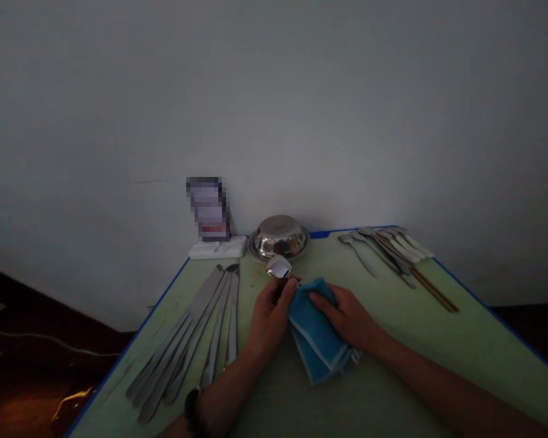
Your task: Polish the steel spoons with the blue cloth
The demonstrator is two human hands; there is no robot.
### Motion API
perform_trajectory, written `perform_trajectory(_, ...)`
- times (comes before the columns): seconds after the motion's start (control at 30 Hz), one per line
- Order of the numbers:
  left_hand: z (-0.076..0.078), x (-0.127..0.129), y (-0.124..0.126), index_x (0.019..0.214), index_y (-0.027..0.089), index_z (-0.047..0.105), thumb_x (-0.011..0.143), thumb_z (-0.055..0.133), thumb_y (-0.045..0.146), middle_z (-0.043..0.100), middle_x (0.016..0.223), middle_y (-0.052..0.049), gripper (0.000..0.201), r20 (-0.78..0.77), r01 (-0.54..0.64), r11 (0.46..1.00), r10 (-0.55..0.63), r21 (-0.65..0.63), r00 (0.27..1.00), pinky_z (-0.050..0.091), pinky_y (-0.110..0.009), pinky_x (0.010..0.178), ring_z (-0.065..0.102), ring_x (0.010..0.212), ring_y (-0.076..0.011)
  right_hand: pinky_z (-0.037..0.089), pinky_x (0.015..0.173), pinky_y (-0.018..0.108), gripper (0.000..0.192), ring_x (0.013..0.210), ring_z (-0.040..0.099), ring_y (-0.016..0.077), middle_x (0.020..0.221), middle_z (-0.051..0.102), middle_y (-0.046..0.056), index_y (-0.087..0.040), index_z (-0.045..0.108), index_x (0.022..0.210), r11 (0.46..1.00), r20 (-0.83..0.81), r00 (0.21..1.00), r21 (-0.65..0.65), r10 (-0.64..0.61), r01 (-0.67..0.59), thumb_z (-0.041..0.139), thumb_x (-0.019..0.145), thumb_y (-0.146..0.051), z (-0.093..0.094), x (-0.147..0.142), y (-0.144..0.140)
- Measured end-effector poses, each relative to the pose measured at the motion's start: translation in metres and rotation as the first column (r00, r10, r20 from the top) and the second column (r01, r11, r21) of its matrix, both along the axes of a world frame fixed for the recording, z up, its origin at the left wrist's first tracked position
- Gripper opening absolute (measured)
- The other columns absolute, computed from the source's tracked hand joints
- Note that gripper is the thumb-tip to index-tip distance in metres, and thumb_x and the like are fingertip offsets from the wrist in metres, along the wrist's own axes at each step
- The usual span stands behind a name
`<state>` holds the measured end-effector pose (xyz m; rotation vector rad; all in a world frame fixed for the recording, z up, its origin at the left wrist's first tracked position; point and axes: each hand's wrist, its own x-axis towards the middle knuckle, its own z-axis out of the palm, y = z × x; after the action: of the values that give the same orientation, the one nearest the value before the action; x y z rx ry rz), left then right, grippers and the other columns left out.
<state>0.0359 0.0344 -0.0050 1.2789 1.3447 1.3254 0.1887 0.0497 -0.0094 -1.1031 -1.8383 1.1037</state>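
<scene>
My left hand (274,313) is closed around a shiny metal spoon (279,266) just below its bowl, which points up and away from me. In my right hand (344,313) a folded blue cloth (317,331) is pinched, its white-edged corners hanging down. The cloth meets the spoon between both hands, and it hides the spoon's handle. Right behind the spoon, an upturned metal bowl (281,234) rests at the back of the table.
On the left of the green table (274,401) lie several long metal utensils (187,340). Several spoons (360,255) and brown chopsticks (433,289) lie at the right back. A blurred phone (210,210) stands on a white holder (218,248) against the wall.
</scene>
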Motion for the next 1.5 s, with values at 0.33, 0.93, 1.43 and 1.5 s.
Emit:
perform_trajectory(0.33,0.002,0.004,-0.003,0.078,0.017,0.049,0.081,0.046,0.044,0.043,0.060,0.006,0.027,0.120,-0.066,0.998,0.064,0.012,0.991,0.035,-0.018,0.044,0.041,0.048,-0.0068,0.034,0.051,0.022,0.033,0.055,0.042,0.0101,0.058,0.046,-0.003,-0.015,0.053,0.066,0.966,-0.187,0.979,-0.254,-0.086,0.036,0.052,0.075,-0.047,0.002,0.019,-0.010)
perform_trajectory(0.93,0.010,0.017,-0.024,0.071,0.018,0.045,0.083,0.040,0.043,0.045,0.047,0.006,0.028,-0.142,0.277,0.952,-0.295,-0.132,0.945,0.032,-0.019,0.040,0.041,0.040,-0.0086,0.044,0.082,0.037,0.036,0.099,0.056,0.0193,0.111,0.061,0.000,-0.028,0.056,0.103,0.857,-0.802,0.458,-0.494,-0.384,-0.146,0.040,0.080,-0.051,-0.002,0.025,0.011)
perform_trajectory(1.43,0.011,0.022,-0.025,0.078,0.016,0.056,0.081,0.042,0.036,0.052,0.055,0.002,0.024,-0.387,0.377,0.907,-0.421,-0.188,0.820,0.030,-0.022,0.046,0.046,0.047,-0.0126,0.044,0.067,0.023,0.015,0.069,0.058,0.0110,0.074,0.063,-0.003,-0.020,0.058,0.074,0.876,-0.718,0.625,-0.469,-0.306,-0.110,0.061,0.071,-0.034,-0.002,0.021,-0.004)
perform_trajectory(1.5,0.009,0.023,-0.025,0.078,0.017,0.056,0.080,0.043,0.032,0.052,0.054,0.003,0.021,-0.394,0.374,0.909,-0.417,-0.183,0.819,0.029,-0.022,0.045,0.044,0.044,-0.0117,0.044,0.066,0.023,0.022,0.068,0.059,0.0108,0.077,0.063,-0.004,-0.021,0.057,0.084,0.875,-0.691,0.659,-0.474,-0.299,-0.100,0.068,0.065,-0.027,-0.005,0.022,-0.005)
